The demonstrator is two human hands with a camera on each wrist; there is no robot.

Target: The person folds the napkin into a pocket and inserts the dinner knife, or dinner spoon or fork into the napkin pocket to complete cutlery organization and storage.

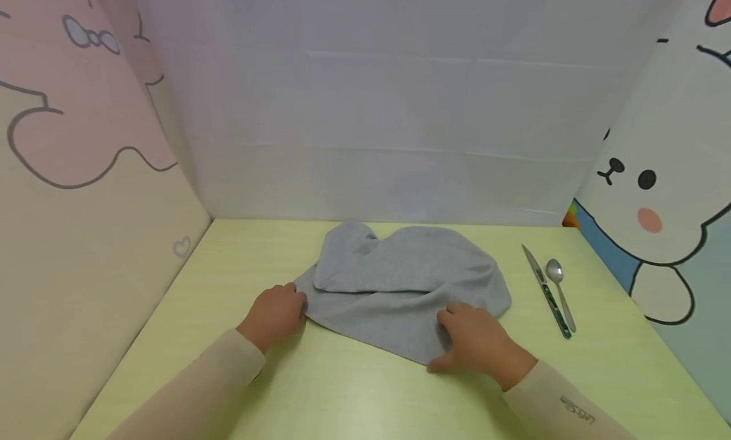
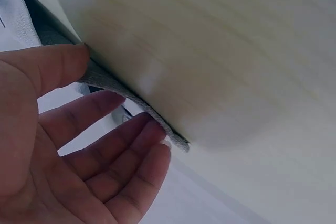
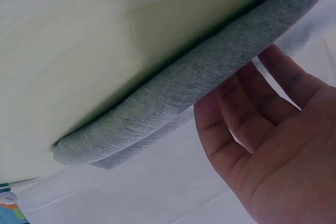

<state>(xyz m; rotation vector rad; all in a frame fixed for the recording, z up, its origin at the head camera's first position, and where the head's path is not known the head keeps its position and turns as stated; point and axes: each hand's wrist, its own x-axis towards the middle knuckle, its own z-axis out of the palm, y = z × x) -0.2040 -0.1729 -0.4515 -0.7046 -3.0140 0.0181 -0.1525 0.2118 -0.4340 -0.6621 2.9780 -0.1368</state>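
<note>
A grey cloth [image 1: 400, 268] lies on the table, its far part folded over toward the front in a loose, wavy flap. My left hand [image 1: 276, 316] is at the cloth's left corner. In the left wrist view, the thumb and loosely bent fingertips of that hand [image 2: 79, 145] touch the thin cloth edge [image 2: 131, 97]. On the front right part of the cloth rests my right hand [image 1: 476, 341], thumb spread away from the fingers. The right wrist view has its fingers [image 3: 247, 103] lightly bent against a rounded fold of the cloth [image 3: 173, 87], gripping nothing visible.
Right of the cloth lie a knife [image 1: 546, 292] with a green patterned handle and a metal spoon [image 1: 561, 294], side by side. The pale yellow table [image 1: 342, 395] meets a white sheet [image 1: 371, 135] at the back. Cartoon-printed panels stand on both sides.
</note>
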